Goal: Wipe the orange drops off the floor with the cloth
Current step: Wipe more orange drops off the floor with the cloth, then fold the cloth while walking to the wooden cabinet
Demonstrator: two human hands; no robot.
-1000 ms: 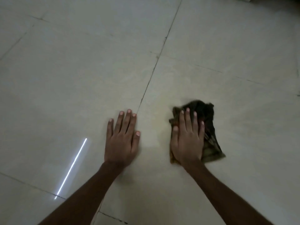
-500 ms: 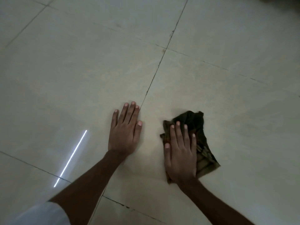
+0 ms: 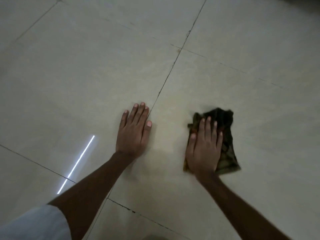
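Note:
A dark, crumpled cloth point(image 3: 225, 134) with a green-brown pattern lies on the pale tiled floor point(image 3: 86, 75), right of centre. My right hand point(image 3: 204, 146) presses flat on top of it, fingers spread, covering its left half. My left hand point(image 3: 134, 131) rests flat on the bare tile to the left, palm down, holding nothing. A faint yellowish smear point(image 3: 173, 104) tints the tile between and beyond the hands. No distinct orange drops are visible.
Dark grout lines point(image 3: 166, 80) cross the floor, one running between my hands. A bright white light streak point(image 3: 78, 161) reflects on the tile at the lower left. A white sleeve point(image 3: 38, 224) shows at the bottom left corner.
My right hand slid the cloth toward me and a little left, then back away and to the right. The left hand stayed planted on the tile.

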